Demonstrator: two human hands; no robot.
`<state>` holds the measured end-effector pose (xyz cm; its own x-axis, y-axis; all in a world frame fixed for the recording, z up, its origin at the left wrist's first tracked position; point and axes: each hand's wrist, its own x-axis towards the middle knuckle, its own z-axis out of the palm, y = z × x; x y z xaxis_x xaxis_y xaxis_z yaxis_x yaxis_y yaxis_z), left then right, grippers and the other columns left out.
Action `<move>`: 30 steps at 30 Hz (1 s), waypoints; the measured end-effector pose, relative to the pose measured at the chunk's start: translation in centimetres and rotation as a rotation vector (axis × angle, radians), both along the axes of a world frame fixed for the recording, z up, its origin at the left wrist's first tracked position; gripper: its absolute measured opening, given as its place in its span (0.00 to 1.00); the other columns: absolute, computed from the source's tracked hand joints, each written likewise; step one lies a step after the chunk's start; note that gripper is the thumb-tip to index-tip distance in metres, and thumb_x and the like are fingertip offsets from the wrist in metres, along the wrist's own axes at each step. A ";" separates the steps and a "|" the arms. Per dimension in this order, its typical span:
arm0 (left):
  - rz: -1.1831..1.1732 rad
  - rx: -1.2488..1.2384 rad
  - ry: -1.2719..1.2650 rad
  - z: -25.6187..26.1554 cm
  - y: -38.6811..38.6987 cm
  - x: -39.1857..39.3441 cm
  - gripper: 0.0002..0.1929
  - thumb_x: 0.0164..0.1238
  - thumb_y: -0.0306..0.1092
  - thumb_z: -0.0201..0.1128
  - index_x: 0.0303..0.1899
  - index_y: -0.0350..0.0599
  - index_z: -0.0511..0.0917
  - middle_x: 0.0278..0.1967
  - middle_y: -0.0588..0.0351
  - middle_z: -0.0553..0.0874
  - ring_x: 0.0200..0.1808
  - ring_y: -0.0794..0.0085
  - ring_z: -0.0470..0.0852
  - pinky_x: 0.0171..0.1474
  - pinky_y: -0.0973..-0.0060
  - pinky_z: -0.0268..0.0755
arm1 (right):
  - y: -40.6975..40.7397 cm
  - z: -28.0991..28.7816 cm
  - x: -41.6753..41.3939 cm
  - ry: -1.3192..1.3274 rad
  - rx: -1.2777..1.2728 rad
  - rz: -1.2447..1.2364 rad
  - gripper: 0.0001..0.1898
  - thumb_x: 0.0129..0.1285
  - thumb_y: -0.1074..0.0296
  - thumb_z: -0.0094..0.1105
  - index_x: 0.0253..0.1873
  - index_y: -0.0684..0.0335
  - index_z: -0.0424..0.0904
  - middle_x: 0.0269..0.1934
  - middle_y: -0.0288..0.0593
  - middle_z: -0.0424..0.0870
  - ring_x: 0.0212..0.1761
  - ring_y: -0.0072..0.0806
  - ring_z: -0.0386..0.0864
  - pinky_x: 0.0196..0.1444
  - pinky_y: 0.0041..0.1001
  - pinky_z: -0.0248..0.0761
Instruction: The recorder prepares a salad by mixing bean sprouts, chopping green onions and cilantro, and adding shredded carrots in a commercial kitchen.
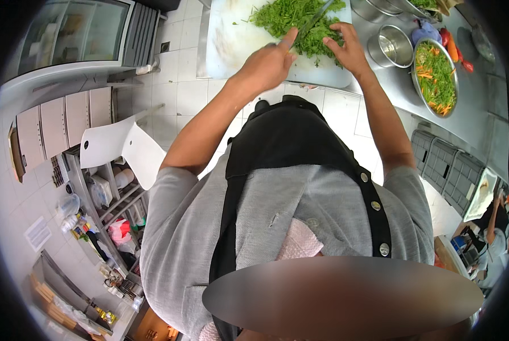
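My left hand point(265, 64) grips a knife point(313, 23), its index finger laid along the top near the blade. The blade points away and to the right, over chopped leafy green herbs point(276, 17). These herbs lie heaped on a white cutting board point(231, 44), which bears brownish stains. At the right edge of the heap is my right hand point(351, 51), with thumb and forefinger spread apart at the leaves. Whether its fingertips press on the herbs I cannot tell.
Right of the board, a steel pot point(386, 51) stands beside a metal bowl point(415, 83) of shredded carrot and greens. Red peppers point(460, 54) and a carrot point(452, 49) lie behind it. Grey crates point(446, 166) stand lower right; a white chair point(105, 143) is left. Another person point(495, 243) works far right.
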<state>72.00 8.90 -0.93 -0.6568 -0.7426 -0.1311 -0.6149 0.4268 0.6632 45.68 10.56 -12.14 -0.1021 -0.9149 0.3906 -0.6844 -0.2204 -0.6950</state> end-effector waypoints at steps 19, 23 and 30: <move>-0.030 0.015 -0.078 -2.7 1.6 -0.5 0.30 0.76 0.39 0.54 0.75 0.48 0.57 0.47 0.32 0.83 0.47 0.42 0.83 0.54 0.57 0.74 | 1.6 0.1 -2.3 -0.369 0.182 -0.006 0.14 0.64 0.69 0.62 0.54 0.58 0.78 0.52 0.42 0.78 0.52 0.35 0.78 0.49 0.31 0.74; -0.070 0.031 -0.120 -1.4 4.6 0.9 0.29 0.76 0.37 0.54 0.75 0.44 0.58 0.41 0.30 0.83 0.44 0.40 0.82 0.52 0.56 0.74 | 1.6 0.4 -1.9 -0.116 0.194 0.043 0.12 0.62 0.71 0.62 0.50 0.58 0.79 0.49 0.42 0.79 0.51 0.38 0.79 0.49 0.31 0.74; -0.105 0.032 -0.106 -5.4 4.9 -1.8 0.30 0.74 0.33 0.54 0.74 0.40 0.58 0.39 0.29 0.83 0.42 0.38 0.82 0.50 0.54 0.74 | 1.2 -0.9 -1.0 0.068 0.153 0.034 0.10 0.58 0.75 0.61 0.46 0.59 0.79 0.45 0.46 0.81 0.50 0.48 0.77 0.52 0.39 0.73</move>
